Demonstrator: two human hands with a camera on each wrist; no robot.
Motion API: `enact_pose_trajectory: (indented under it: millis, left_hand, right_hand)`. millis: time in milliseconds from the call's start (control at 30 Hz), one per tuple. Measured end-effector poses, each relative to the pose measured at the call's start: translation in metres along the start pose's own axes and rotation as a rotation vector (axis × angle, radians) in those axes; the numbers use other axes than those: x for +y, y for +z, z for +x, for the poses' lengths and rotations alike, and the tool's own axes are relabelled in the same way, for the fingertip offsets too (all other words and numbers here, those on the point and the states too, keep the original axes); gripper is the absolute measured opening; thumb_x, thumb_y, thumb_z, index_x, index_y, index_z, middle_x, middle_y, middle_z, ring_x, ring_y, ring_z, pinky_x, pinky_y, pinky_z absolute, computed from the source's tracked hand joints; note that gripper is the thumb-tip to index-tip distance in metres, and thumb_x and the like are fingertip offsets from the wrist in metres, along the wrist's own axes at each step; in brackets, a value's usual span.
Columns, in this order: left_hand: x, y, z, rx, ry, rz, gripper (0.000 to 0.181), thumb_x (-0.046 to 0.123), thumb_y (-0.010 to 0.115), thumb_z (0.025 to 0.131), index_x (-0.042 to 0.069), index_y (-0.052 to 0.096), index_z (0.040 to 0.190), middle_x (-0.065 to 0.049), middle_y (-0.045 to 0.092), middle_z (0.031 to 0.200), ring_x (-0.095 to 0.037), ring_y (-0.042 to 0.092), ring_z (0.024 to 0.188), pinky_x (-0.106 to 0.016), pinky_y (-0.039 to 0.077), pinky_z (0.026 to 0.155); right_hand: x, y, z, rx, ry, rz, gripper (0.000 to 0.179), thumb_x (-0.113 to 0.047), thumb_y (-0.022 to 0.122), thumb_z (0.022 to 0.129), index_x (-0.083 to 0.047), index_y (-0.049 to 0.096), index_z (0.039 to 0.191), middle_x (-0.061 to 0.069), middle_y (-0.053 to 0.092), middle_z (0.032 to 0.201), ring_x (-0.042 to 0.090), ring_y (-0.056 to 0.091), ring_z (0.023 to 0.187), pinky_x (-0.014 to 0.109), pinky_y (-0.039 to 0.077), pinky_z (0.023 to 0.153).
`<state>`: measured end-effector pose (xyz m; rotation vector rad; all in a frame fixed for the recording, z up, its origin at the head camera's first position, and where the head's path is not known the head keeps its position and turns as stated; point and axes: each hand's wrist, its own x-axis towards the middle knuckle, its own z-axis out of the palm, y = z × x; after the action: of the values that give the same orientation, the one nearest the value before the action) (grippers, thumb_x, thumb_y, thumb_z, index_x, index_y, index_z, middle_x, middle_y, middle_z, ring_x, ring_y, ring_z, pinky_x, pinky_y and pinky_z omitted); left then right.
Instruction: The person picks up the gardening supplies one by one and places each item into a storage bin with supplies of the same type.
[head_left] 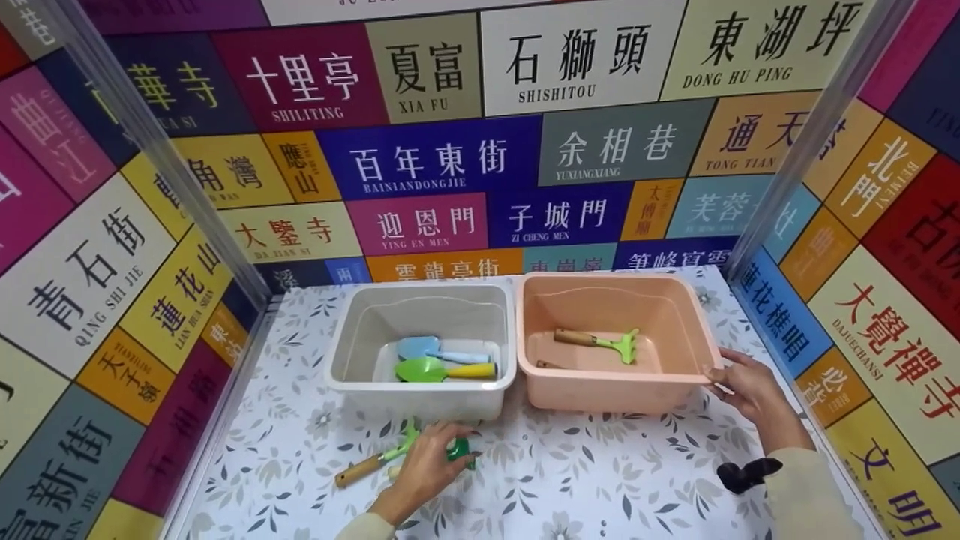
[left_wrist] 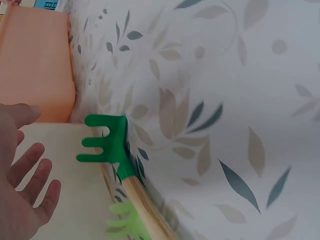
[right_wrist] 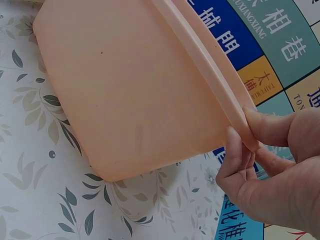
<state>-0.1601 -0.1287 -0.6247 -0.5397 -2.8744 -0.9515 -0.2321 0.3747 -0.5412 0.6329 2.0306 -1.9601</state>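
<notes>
My left hand hovers over a dark green toy hand rake with a wooden handle, its fingers loose and apart from the rake in the left wrist view. Beside that rake lies a light green hand rake, partly covered by the hand in the head view. With thumb and fingers, my right hand pinches the rim of the peach basin at its right front corner. Inside this basin are a light green rake and a brown handle, mostly hidden by the front wall.
A pale grey basin stands left of the peach one, holding a blue shovel and a green shovel with a yellow handle. Leaf-patterned cloth covers the table. Panels with printed place names enclose three sides.
</notes>
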Motion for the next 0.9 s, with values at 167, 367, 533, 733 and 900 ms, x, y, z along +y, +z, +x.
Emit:
enact_pose_trajectory:
  millis: [167, 367, 533, 733, 900]
  left_hand:
    - [-0.013, -0.006, -0.008, 0.014, -0.002, 0.059, 0.041, 0.018, 0.084, 0.079, 0.016, 0.07, 0.117, -0.003, 0.073, 0.11, -0.024, 0.067, 0.103, -0.043, 0.056, 0.089]
    - [-0.027, -0.008, -0.014, -0.025, -0.089, 0.063, 0.041, 0.016, 0.085, 0.078, 0.016, 0.07, 0.116, -0.004, 0.071, 0.111, -0.027, 0.067, 0.104, -0.046, 0.056, 0.088]
    - [-0.035, -0.006, -0.016, -0.1, -0.208, 0.102, 0.045, 0.015, 0.084, 0.078, 0.014, 0.068, 0.121, -0.01, 0.065, 0.119, -0.032, 0.064, 0.109, -0.053, 0.054, 0.092]
    - [-0.04, -0.002, -0.017, -0.149, -0.299, 0.127, 0.044, 0.013, 0.083, 0.078, 0.013, 0.068, 0.119, -0.014, 0.062, 0.118, -0.033, 0.062, 0.107, -0.055, 0.053, 0.09]
    - [-0.042, 0.002, -0.019, -0.092, -0.237, 0.193, 0.04, 0.01, 0.081, 0.076, 0.012, 0.069, 0.114, -0.014, 0.062, 0.112, -0.033, 0.062, 0.104, -0.056, 0.052, 0.089]
  right_hand:
    - [0.002, 0.0, 0.0, 0.005, -0.003, 0.002, 0.084, -0.006, 0.064, 0.095, -0.002, 0.012, 0.16, 0.024, 0.046, 0.135, -0.001, 0.062, 0.078, 0.022, 0.058, 0.074]
    - [0.003, -0.001, 0.0, 0.012, -0.012, 0.011, 0.083, -0.005, 0.065, 0.093, -0.001, 0.014, 0.159, 0.004, 0.057, 0.11, 0.0, 0.063, 0.078, 0.022, 0.058, 0.073]
    - [0.003, -0.001, 0.001, 0.012, -0.009, -0.005, 0.083, -0.005, 0.066, 0.094, -0.001, 0.014, 0.159, 0.013, 0.054, 0.121, 0.0, 0.062, 0.079, 0.023, 0.059, 0.076]
    - [0.002, -0.001, 0.001, 0.006, -0.005, 0.0, 0.084, -0.004, 0.065, 0.094, -0.001, 0.012, 0.159, 0.023, 0.047, 0.134, 0.0, 0.062, 0.079, 0.022, 0.058, 0.075]
    - [0.0, -0.001, 0.0, 0.005, -0.015, -0.002, 0.084, -0.004, 0.065, 0.094, 0.0, 0.012, 0.159, 0.023, 0.048, 0.132, 0.0, 0.062, 0.079, 0.022, 0.058, 0.076]
